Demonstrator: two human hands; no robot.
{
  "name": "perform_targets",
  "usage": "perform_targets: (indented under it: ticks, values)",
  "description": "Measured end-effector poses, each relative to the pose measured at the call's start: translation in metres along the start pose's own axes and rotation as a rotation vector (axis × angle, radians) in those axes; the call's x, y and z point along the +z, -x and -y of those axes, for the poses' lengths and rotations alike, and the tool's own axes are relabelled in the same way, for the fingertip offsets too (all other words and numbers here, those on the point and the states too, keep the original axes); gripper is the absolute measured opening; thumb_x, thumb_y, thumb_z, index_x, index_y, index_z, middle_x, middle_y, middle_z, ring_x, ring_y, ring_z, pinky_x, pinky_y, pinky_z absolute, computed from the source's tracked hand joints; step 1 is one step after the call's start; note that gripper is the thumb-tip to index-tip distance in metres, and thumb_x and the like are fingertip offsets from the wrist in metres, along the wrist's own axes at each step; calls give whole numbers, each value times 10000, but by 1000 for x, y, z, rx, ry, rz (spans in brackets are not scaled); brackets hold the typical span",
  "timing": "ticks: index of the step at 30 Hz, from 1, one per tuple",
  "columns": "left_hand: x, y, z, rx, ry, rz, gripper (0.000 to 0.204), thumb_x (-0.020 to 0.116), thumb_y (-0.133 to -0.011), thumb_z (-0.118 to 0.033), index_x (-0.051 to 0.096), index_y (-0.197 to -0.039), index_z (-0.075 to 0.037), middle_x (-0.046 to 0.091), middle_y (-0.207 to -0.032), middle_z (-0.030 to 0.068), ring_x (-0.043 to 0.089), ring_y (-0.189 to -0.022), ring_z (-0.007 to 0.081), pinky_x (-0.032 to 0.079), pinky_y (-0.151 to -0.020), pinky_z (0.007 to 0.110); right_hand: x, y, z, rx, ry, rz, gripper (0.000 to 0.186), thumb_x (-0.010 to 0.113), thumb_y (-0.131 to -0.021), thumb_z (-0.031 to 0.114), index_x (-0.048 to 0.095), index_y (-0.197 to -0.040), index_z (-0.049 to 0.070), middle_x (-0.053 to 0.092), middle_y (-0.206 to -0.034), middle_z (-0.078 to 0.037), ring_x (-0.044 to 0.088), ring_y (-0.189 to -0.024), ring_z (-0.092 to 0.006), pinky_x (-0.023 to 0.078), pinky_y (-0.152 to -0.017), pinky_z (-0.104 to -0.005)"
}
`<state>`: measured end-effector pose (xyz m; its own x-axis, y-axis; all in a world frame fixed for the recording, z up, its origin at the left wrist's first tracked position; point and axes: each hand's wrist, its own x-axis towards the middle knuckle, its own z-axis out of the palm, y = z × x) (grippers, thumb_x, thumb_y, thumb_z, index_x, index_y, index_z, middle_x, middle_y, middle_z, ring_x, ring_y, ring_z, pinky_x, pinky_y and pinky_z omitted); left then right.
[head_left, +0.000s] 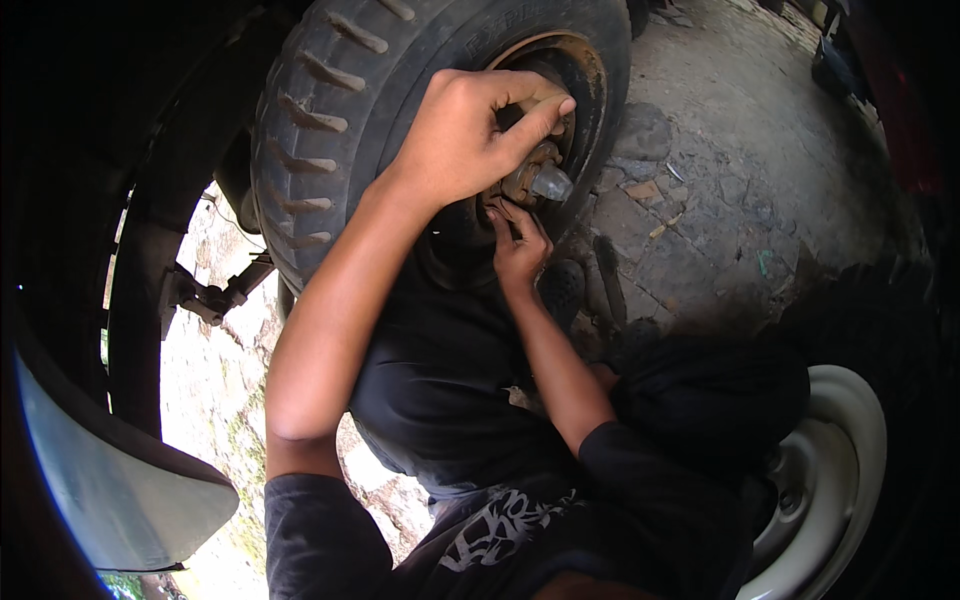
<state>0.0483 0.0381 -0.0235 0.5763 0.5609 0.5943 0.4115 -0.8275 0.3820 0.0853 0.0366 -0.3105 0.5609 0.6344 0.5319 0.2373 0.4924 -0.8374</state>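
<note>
A black tyre (345, 130) with chunky tread stands upright in front of me, on a rusty wheel rim (590, 62). At its centre is a hub with a grey, tapered cap (551, 183) that sticks out to the right. My left hand (470, 135) reaches over the upper part of the hub, thumb and fingertips pinched together; whatever they hold is hidden. Below the hub cap, my right hand (522, 252) has its fingers bent together against the lower part of the hub. I cannot make out what lies between them.
Rough grey ground (740, 190) with cracks and scattered bits spreads to the right. A pale wheel rim (835, 470) sits at the lower right. A curved, light-coloured panel (110, 480) is at the lower left. Dark vehicle parts, including a metal bracket (212, 298), lie left of the tyre.
</note>
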Motion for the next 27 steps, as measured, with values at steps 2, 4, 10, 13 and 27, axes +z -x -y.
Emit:
perform_targets:
  ticks: [2, 4, 10, 13, 27]
  values:
    - [-2, -2, -2, -10, -16, 4, 161, 756, -1023, -126, 835, -1086, -1, 840, -928, 108, 817, -878, 169, 633, -809, 309, 0, -2, -2, -13, -7, 12, 201, 844, -940, 54, 819, -1136, 17, 836, -1077, -142, 816, -994, -265, 625, -882, -371]
    - [-2, -3, -2, -17, -25, 10, 161, 756, -1022, -124, 835, -1087, 0, 841, -935, 108, 820, -884, 172, 633, -817, 307, 0, -1, -6, -30, -6, 5, 199, 861, -914, 49, 820, -1106, 21, 833, -1059, -143, 817, -988, -291, 626, -871, -383]
    - [1, -1, 5, 29, -20, 12, 158, 747, -1028, -102, 829, -1096, 15, 844, -965, 115, 832, -921, 183, 635, -831, 298, 0, 15, -13, -7, -22, -12, 194, 874, -898, 47, 811, -1079, 18, 837, -1031, -137, 818, -962, -298, 625, -849, -383]
    - [0, 2, 3, -15, -15, 30, 156, 742, -1033, -92, 825, -1101, 21, 845, -979, 119, 834, -926, 186, 636, -830, 297, 9, 4, 0, 63, -91, -33, 181, 853, -915, 15, 810, -1090, 4, 842, -1040, -146, 823, -971, -282, 619, -881, -376]
    - [2, 2, 5, -39, -2, 34, 149, 730, -1039, -78, 826, -1105, 16, 844, -989, 107, 817, -907, 154, 632, -851, 297, 6, 4, -9, 19, -73, 8, 136, 856, -921, 34, 806, -1042, -1, 843, -1041, -139, 826, -965, -257, 619, -869, -358]
